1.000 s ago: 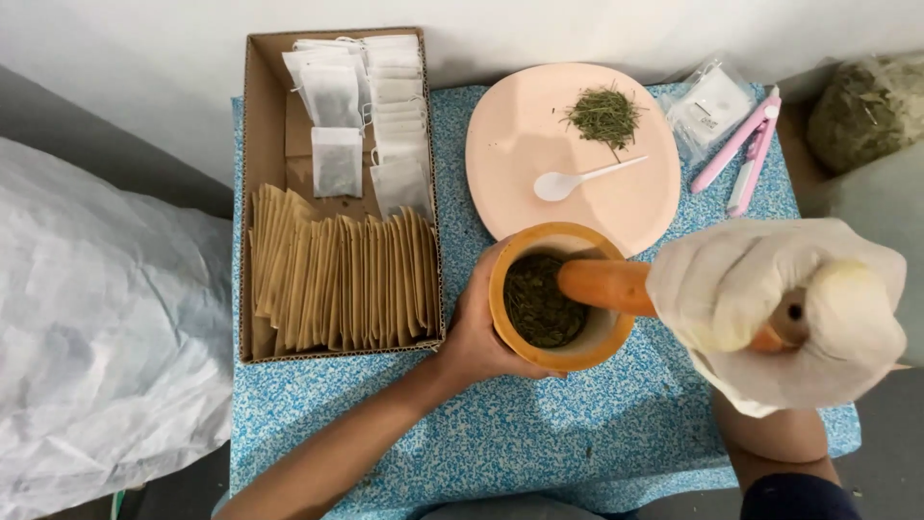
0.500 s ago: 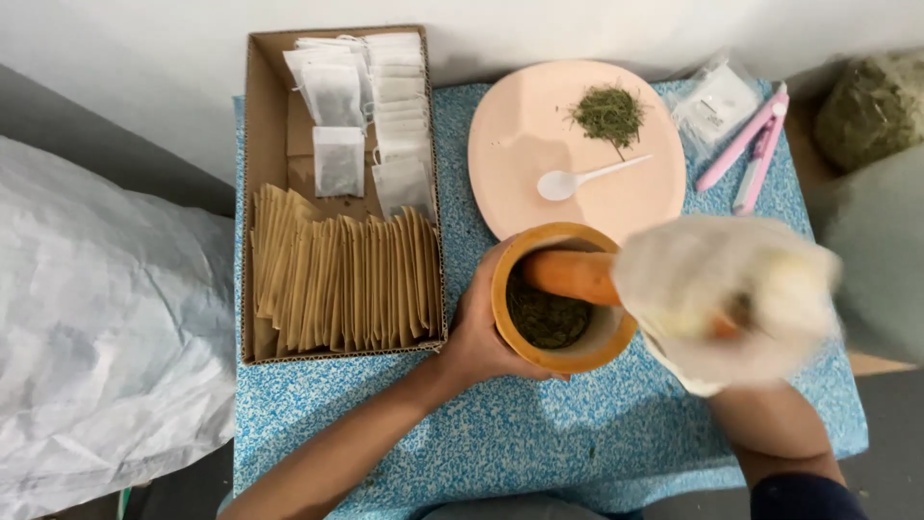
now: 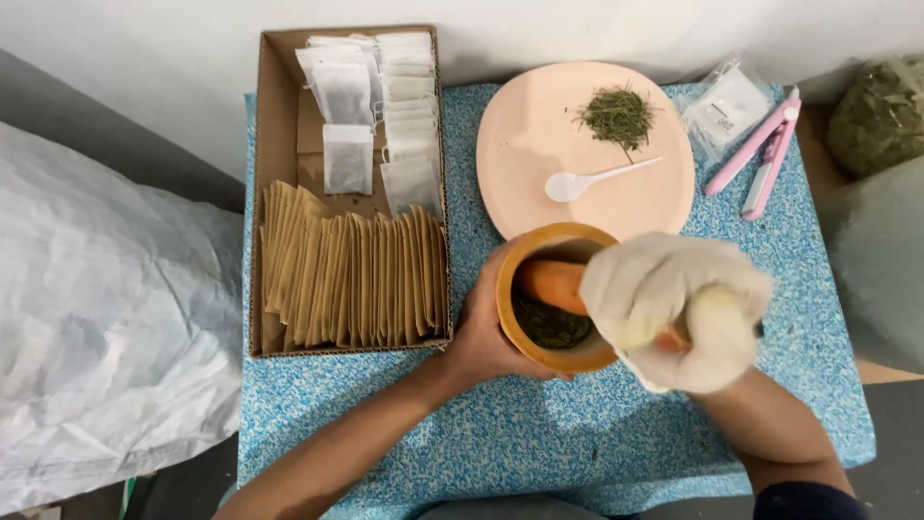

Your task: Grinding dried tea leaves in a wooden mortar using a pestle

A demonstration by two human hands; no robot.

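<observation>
A wooden mortar [image 3: 527, 252] holding dark green crushed herbs [image 3: 549, 323] stands on the blue speckled table [image 3: 577, 433]. My left hand [image 3: 479, 332], bare, grips the mortar's left side. My right hand [image 3: 674, 313] wears a cream glove and is closed around a wooden pestle [image 3: 553, 281], whose thick end reaches down into the herbs. The glove hides the pestle's upper part and the mortar's right rim.
Behind the mortar lies a pink plate [image 3: 525, 154] with a small heap of dried herbs [image 3: 616, 114] and a white spoon [image 3: 587, 180]. A cardboard box [image 3: 279, 96] at left holds white tea bags [image 3: 404, 125] and brown envelopes [image 3: 351, 279]. Pink sealing tool [image 3: 756, 154] at right.
My gloved right hand has moved left and closer to the mortar, driving the pestle deeper into the herbs. My left hand stays on the mortar.
</observation>
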